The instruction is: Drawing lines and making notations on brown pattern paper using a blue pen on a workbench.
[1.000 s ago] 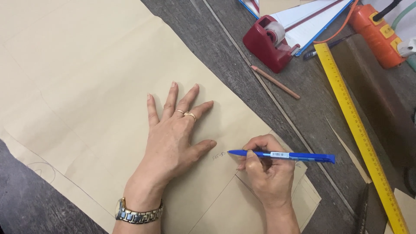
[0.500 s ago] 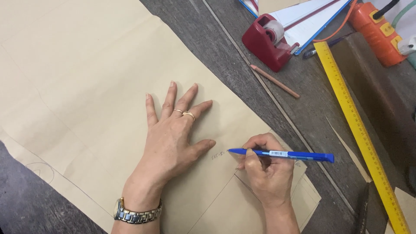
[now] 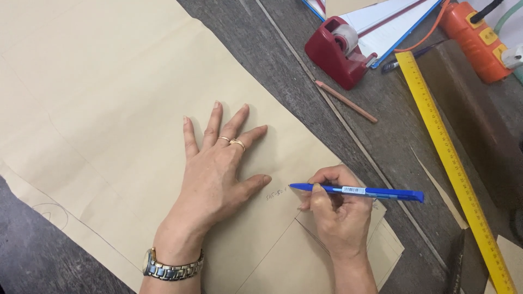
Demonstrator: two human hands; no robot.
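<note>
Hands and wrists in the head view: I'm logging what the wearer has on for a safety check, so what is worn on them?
The left hand wears two gold-coloured rings on neighbouring fingers and, at the wrist, a metal link watch band in silver and gold tones. The right hand shows no ring or band. Both forearms are bare, with no sleeves or gloves in view.

Tan paper (image 3: pixel 109 98), blue pen (image 3: pixel 357 191), red tape dispenser (image 3: pixel 335 51), yellow ruler (image 3: pixel 452 158), orange power strip (image 3: pixel 471 38), grey wooden table (image 3: pixel 305 92), brown pencil (image 3: pixel 346 101).
</note>
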